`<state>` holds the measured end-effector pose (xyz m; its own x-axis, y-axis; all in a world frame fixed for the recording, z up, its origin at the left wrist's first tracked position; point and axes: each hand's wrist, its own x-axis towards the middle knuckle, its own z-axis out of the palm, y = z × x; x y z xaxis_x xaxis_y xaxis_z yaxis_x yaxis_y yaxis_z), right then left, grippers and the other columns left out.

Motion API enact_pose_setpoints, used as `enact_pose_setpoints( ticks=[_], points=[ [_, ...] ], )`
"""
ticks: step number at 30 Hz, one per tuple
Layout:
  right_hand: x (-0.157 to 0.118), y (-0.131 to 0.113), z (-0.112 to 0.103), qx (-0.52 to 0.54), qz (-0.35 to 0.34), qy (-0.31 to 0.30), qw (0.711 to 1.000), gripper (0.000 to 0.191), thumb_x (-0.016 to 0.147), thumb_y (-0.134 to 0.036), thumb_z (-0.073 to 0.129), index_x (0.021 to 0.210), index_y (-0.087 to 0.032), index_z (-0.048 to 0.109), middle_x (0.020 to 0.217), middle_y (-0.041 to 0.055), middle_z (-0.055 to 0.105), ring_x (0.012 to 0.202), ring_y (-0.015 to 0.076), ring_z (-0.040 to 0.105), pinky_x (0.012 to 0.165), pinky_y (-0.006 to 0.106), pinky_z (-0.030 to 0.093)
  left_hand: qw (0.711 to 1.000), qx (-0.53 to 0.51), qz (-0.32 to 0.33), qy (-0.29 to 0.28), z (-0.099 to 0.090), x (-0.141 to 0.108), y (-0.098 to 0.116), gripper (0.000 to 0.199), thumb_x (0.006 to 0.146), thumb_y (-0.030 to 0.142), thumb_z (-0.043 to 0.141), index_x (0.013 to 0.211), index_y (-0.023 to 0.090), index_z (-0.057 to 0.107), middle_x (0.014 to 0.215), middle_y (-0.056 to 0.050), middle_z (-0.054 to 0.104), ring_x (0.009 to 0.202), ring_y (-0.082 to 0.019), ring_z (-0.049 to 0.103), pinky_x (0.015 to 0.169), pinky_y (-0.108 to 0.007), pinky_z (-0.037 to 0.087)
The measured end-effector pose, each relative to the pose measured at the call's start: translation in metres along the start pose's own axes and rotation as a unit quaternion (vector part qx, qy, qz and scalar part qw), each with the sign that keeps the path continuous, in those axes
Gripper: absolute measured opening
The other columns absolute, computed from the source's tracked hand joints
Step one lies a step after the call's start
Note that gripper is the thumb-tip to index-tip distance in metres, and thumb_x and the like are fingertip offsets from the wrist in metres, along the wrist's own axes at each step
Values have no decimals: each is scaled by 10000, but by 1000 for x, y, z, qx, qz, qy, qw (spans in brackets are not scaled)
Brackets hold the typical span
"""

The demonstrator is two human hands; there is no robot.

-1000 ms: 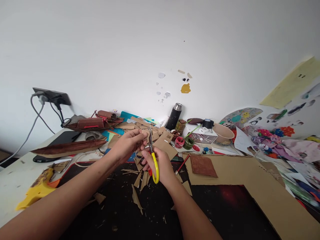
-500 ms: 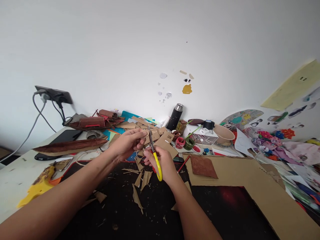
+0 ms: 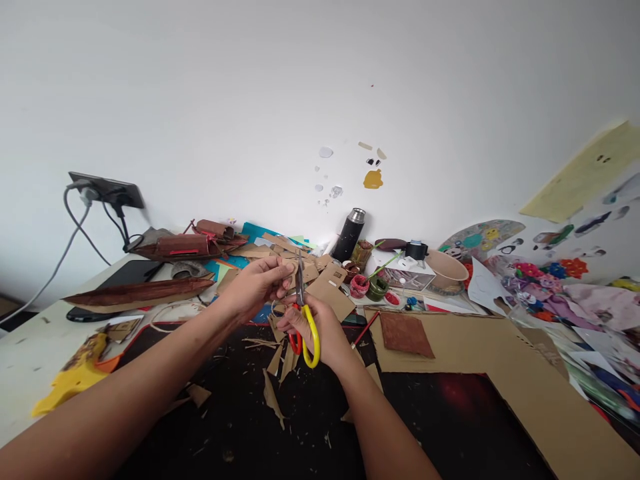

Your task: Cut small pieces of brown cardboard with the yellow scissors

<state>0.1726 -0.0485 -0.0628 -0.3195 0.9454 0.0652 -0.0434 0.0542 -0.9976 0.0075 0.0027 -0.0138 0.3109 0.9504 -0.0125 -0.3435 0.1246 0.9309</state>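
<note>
My right hand (image 3: 317, 327) grips a pair of scissors (image 3: 312, 340) with a yellow and a red handle loop, blades pointing up and away from me. Pinched between the thumb and fingers of my left hand (image 3: 263, 283) is a small piece of brown cardboard (image 3: 290, 265), mostly covered by the fingers. The scissor blades stand right beside this piece; whether they touch it I cannot tell. Below the hands, torn cardboard scraps (image 3: 273, 400) lie on a dark mat (image 3: 230, 427).
Brown painted boat models (image 3: 140, 291) and a yellow glue gun (image 3: 75, 377) lie left. Behind the hands are a cardboard pile, a black flask (image 3: 350, 235) and paint jars (image 3: 359, 287). A large cardboard sheet (image 3: 465, 340) bearing a brown square (image 3: 407, 335) lies right.
My right hand has turned slightly, so the scissors stand more upright and the red loop shows more. My left hand has barely moved and keeps its pinch.
</note>
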Motion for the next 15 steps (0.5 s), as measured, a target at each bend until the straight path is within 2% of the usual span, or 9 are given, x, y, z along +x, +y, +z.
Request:
enact_pose_setpoints(
  ticks=[6,10,12,15],
  points=[
    [-2,-4,0,18,-1,-31,999,733,775,-735,825,1244,-192,675,998,96,780,912,309,806,814,414,650,1000,-1,21,-12,1,-1,1,419,727,417,926,719,188,576,597,46,601,474,-83,488,520,-239,497],
    [-1,-4,-2,-4,-3,-46,999,723,792,-769,787,1223,-196,690,970,94,781,918,301,798,785,381,643,1000,-4,16,-13,2,-3,1,417,724,414,928,712,183,580,596,46,595,470,-79,481,526,-243,493],
    [0,-2,-1,-11,6,-31,999,719,806,-786,756,1213,-196,695,926,84,778,851,289,799,717,357,636,1000,-4,12,-12,3,-3,1,416,714,409,932,715,181,584,592,45,593,470,-80,484,512,-233,464],
    [1,0,1,-15,27,16,999,687,842,-777,720,1198,-190,691,861,64,770,648,238,771,554,290,579,1000,2,17,-12,2,-2,1,405,728,406,921,718,175,589,592,37,597,471,-79,490,487,-212,407]
  ],
)
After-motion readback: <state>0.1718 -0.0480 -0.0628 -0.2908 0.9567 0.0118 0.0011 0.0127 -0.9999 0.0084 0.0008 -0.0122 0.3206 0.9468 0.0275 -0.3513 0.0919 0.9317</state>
